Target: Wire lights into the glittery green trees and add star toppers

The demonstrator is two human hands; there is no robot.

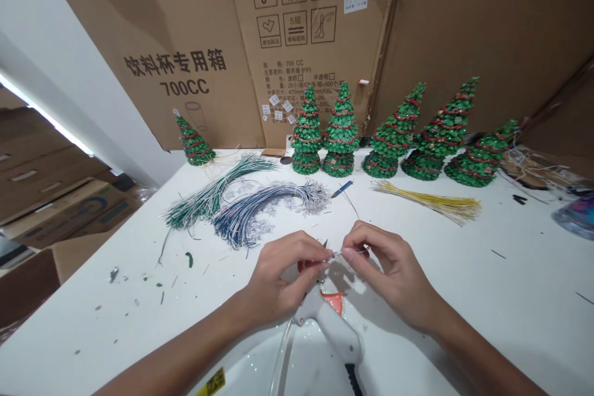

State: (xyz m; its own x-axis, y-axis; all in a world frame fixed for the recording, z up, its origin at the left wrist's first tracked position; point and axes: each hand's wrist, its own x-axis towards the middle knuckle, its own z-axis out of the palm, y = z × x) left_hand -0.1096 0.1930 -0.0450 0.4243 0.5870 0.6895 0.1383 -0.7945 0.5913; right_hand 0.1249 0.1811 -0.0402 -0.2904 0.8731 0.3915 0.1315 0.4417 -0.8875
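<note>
My left hand [290, 269] pinches one end of a small, pale, shiny piece [336, 254] too small to name. My right hand [383, 260] is closed at its other side, thumb and finger pressed together on a thin wire [349, 203] that sticks up above the fingers. Both hands meet over the white table. Below them lies a white hot glue gun [331, 325] with a black cord and a clear glue stick. By its nozzle is a flat red piece [332, 302]. Red bits show behind the fingers of both hands.
Bundles of green wires [218, 192], blue wires [260, 210] and yellow wires [429, 201] lie ahead. Behind stand several green tinsel trees [341, 130], with one small tree [193, 141] at left. A blue pencil-like tool [342, 189] lies nearby. Large cardboard boxes [185, 18] wall the back.
</note>
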